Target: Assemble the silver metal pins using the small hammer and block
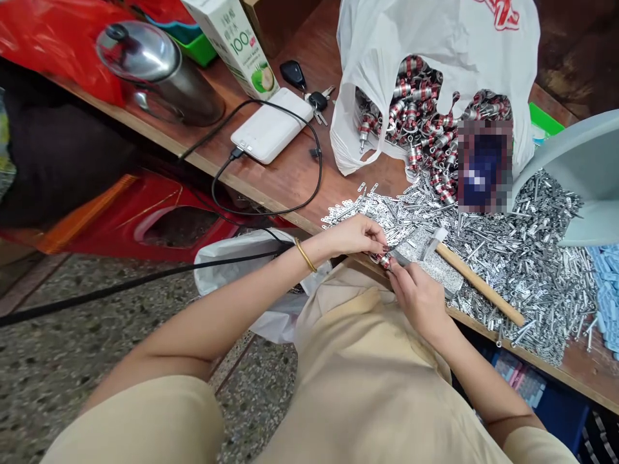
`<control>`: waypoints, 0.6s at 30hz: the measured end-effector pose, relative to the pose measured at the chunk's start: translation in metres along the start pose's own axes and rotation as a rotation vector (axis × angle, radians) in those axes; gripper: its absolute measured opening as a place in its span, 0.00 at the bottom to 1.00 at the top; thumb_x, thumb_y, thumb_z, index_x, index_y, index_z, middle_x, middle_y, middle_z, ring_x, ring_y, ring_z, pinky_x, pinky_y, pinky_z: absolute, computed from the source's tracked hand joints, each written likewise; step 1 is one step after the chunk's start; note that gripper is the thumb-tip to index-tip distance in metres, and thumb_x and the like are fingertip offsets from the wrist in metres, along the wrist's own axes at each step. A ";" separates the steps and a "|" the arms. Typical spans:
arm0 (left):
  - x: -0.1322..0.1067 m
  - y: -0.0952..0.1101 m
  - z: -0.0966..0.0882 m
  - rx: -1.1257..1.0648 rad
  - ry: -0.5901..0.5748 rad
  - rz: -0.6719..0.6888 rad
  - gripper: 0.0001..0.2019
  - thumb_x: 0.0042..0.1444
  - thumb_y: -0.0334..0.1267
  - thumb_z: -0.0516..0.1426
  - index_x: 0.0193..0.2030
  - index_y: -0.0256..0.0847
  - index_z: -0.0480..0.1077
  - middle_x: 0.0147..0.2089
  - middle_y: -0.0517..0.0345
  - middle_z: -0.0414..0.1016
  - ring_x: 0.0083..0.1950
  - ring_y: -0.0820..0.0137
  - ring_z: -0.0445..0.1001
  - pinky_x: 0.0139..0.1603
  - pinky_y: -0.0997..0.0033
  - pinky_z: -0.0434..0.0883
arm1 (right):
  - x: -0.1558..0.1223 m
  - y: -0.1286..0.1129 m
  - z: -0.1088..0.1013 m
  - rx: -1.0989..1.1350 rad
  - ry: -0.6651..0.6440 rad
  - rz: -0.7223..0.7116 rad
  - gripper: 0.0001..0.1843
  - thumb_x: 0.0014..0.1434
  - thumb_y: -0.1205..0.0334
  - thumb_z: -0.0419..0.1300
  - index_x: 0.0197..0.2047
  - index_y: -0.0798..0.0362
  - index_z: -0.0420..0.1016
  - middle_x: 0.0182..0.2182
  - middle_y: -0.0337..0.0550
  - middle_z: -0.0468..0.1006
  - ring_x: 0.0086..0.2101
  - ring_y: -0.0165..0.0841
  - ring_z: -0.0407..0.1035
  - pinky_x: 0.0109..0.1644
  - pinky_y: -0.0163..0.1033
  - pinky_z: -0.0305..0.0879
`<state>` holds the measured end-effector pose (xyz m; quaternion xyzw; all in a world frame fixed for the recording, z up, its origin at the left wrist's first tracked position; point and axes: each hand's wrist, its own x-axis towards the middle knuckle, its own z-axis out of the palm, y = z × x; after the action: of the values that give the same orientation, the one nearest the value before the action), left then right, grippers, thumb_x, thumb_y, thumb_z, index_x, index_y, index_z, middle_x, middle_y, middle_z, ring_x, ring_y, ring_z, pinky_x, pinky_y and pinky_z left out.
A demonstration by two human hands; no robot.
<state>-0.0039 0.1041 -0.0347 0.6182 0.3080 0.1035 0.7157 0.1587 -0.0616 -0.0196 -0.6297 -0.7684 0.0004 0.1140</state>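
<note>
Hands at frame centre | left hand (355, 235) and right hand (418, 293) both pinch one small red-banded metal part (384, 260) at surface (290, 174) edge | step judged: fitting piece | next needs hammer (476, 280) just beside.

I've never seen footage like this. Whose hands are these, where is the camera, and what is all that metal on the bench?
No machine here: a person works bare-handed, and the single camera sits on their head, looking down. The left hand and right hand together pinch a small red-and-silver metal piece at the wooden bench edge. Loose silver metal parts cover the bench, and a hammer lies among them. A white plastic bag holds more red-and-silver pieces. Farther back sit a power bank, keys, a carton and a steel kettle.
</note>
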 end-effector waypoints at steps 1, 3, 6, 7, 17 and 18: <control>-0.001 -0.001 0.001 0.000 0.018 0.000 0.01 0.43 0.33 0.65 0.25 0.39 0.80 0.23 0.59 0.78 0.25 0.72 0.75 0.26 0.78 0.67 | 0.001 0.000 -0.001 -0.028 -0.004 -0.013 0.15 0.73 0.62 0.52 0.55 0.51 0.78 0.27 0.43 0.73 0.26 0.32 0.67 0.28 0.39 0.57; -0.004 -0.002 0.005 0.020 0.071 0.006 0.01 0.44 0.32 0.65 0.26 0.38 0.79 0.24 0.59 0.78 0.26 0.71 0.75 0.27 0.78 0.68 | 0.001 -0.001 -0.002 -0.071 -0.022 -0.034 0.15 0.73 0.64 0.52 0.56 0.52 0.77 0.27 0.43 0.72 0.26 0.32 0.66 0.27 0.39 0.56; -0.014 -0.005 0.015 0.092 0.189 0.022 0.03 0.48 0.31 0.63 0.29 0.39 0.79 0.29 0.57 0.80 0.30 0.70 0.76 0.30 0.76 0.70 | -0.001 -0.001 -0.001 -0.069 -0.074 -0.043 0.17 0.72 0.67 0.51 0.58 0.53 0.75 0.28 0.44 0.72 0.26 0.33 0.67 0.28 0.40 0.56; -0.017 -0.005 0.019 0.115 0.227 0.022 0.04 0.49 0.31 0.62 0.31 0.39 0.79 0.31 0.56 0.81 0.31 0.70 0.76 0.31 0.76 0.71 | -0.002 -0.001 -0.001 -0.056 -0.090 -0.039 0.17 0.72 0.67 0.51 0.59 0.53 0.75 0.28 0.44 0.72 0.27 0.33 0.67 0.28 0.40 0.56; -0.020 -0.013 0.029 0.048 0.349 -0.010 0.06 0.51 0.35 0.63 0.34 0.38 0.82 0.32 0.54 0.83 0.32 0.68 0.78 0.33 0.73 0.73 | 0.007 0.000 -0.016 -0.020 -0.158 -0.007 0.14 0.71 0.67 0.54 0.55 0.50 0.76 0.31 0.46 0.75 0.31 0.36 0.68 0.30 0.41 0.56; -0.019 -0.011 0.028 0.068 0.344 -0.007 0.05 0.51 0.34 0.63 0.33 0.38 0.82 0.31 0.55 0.83 0.31 0.69 0.77 0.32 0.74 0.72 | 0.009 -0.001 -0.018 -0.047 -0.166 -0.014 0.14 0.70 0.68 0.54 0.55 0.51 0.76 0.32 0.47 0.75 0.32 0.37 0.68 0.30 0.41 0.56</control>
<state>-0.0056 0.0692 -0.0384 0.6142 0.4314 0.1947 0.6314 0.1592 -0.0556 0.0001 -0.6245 -0.7795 0.0336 0.0350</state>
